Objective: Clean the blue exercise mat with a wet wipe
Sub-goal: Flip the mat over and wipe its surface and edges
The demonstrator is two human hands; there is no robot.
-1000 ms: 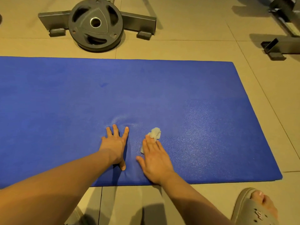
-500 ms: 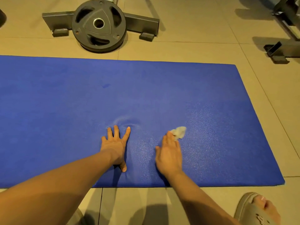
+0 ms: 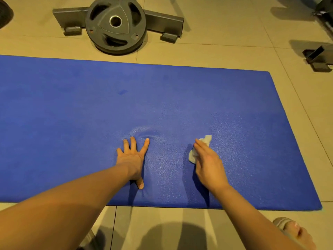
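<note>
I see left hand (image 3: 132, 156) flat on blue mat (image 3: 72, 114), fingers (image 3: 133, 144) spread wide; right hand (image 3: 210, 166), fingers straight, presses crumpled white wet wipe (image 3: 206, 141) onto mat near front edge; weight plate (image 3: 115, 24) on floor beyond

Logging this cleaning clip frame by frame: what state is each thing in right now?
left hand: flat on the blue exercise mat, fingers spread.
right hand: fingers straight, laid on the wet wipe.
wet wipe: crumpled, pressed to the mat under the right hand.
blue exercise mat: unrolled flat on the floor, puckered just ahead of the left hand.
weight plate: lying flat on the floor beyond the mat.
</note>
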